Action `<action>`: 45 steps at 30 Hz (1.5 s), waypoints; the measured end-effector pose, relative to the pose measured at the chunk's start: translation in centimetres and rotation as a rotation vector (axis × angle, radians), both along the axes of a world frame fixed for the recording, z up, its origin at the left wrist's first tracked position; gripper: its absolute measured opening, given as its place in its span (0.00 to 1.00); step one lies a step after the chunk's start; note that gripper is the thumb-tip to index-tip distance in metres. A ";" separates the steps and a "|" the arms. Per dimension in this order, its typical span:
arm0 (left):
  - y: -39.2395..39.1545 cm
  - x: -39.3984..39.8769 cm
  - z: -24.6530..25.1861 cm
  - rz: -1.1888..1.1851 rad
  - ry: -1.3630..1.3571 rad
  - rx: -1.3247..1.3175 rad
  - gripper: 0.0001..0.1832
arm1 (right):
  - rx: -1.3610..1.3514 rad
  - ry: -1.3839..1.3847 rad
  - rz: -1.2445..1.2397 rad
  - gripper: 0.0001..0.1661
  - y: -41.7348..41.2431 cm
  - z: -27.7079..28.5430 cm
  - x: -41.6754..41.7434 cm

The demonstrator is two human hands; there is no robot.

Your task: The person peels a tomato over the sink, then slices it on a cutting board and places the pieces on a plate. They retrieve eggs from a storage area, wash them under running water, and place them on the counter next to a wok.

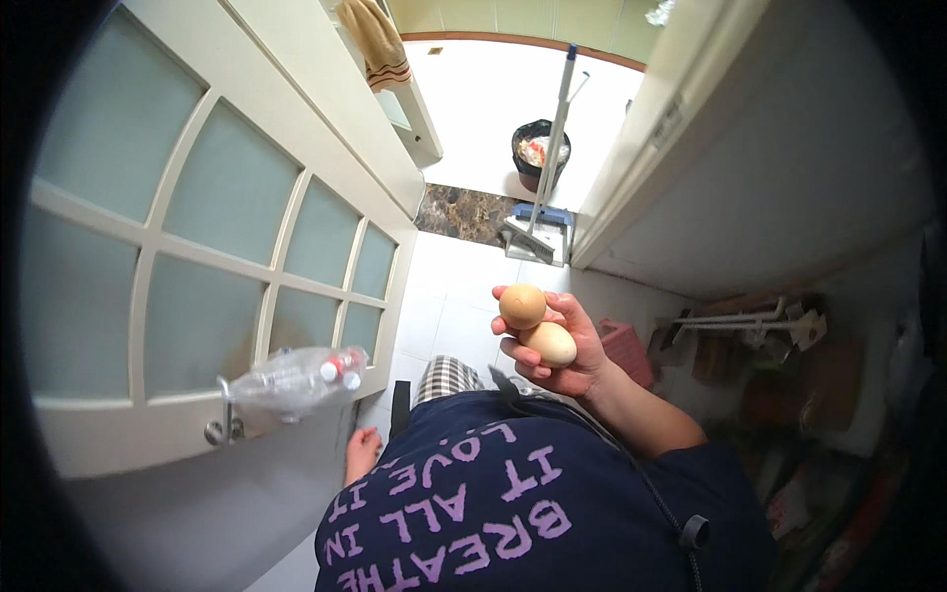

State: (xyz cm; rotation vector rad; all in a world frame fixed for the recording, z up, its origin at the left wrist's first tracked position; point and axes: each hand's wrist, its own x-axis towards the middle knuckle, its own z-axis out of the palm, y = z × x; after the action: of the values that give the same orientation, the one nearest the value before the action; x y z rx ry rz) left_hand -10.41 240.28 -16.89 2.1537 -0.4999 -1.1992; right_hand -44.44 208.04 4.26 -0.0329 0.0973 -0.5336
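Two brown eggs rest in my right hand [566, 348], held in front of my body with the palm turned up. The darker egg [522, 306] lies near the fingertips and thumb and shows a crack-like mark on its shell. Touching it, the paler egg [548, 345] sits closer to the palm. My left hand [364, 446] hangs low at my left side, near the door's lower edge, its fingers loosely curled; nothing is seen in it.
A paned door [274, 277] stands at the left, a plastic bag of bottles [296, 381] hanging by its handle [223, 425]. Ahead, a broom and dustpan [538, 235] stand at a marble threshold [466, 213], a lined bin [540, 174] beyond. A pink basket [625, 351] is at the right.
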 end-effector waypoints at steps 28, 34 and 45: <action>-97.1 1.2 29.5 -1.098 0.741 -0.730 0.25 | -0.313 0.508 -0.390 0.33 -57.2 5.9 16.9; -113.5 -2.5 26.1 -0.975 1.327 -0.519 0.30 | -0.050 0.614 -0.795 0.27 -65.8 3.8 13.3; -142.1 -7.0 16.1 -0.557 1.944 -0.062 0.25 | 0.143 0.818 -1.309 0.17 -82.1 3.2 10.9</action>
State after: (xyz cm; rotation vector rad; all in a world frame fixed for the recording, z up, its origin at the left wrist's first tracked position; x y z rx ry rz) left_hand -17.42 98.18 -0.81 0.0297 -0.1406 -2.6681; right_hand -33.58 125.91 7.50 -0.0442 1.0011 -1.7977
